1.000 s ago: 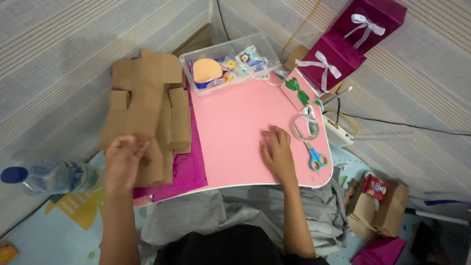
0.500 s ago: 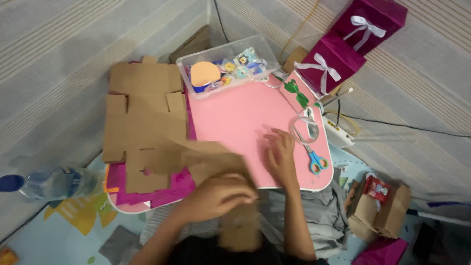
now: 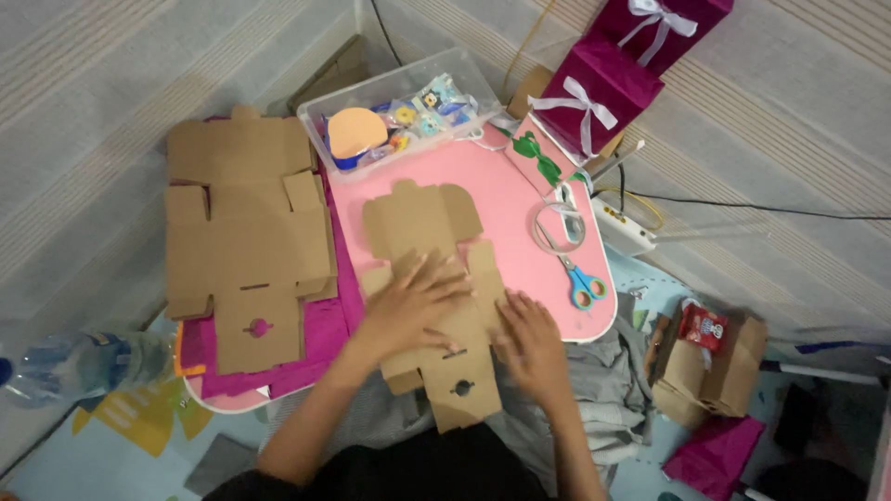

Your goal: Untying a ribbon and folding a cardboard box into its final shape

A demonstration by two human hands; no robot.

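Note:
A flat, unfolded brown cardboard box blank (image 3: 422, 223) lies on the pink lap table (image 3: 506, 209), its lower end hanging over the near edge. My left hand (image 3: 408, 306) presses flat on its middle with fingers spread. Resting on the blank's right side flap is my right hand (image 3: 531, 339), fingers apart. A stack of similar cardboard blanks (image 3: 241, 241) lies to the left, over magenta paper sheets (image 3: 320, 339).
A clear plastic tub (image 3: 394, 116) of craft bits sits at the table's back. Blue-handled scissors (image 3: 580, 278), a tape roll (image 3: 555, 225) and green ribbon (image 3: 538, 158) lie right. Magenta gift boxes (image 3: 603, 79) with white bows stand behind. A water bottle (image 3: 74, 362) lies left.
My left hand took one cardboard blank off the left stack, carried it right and laid it on the pink table. My right hand slid onto its right flap.

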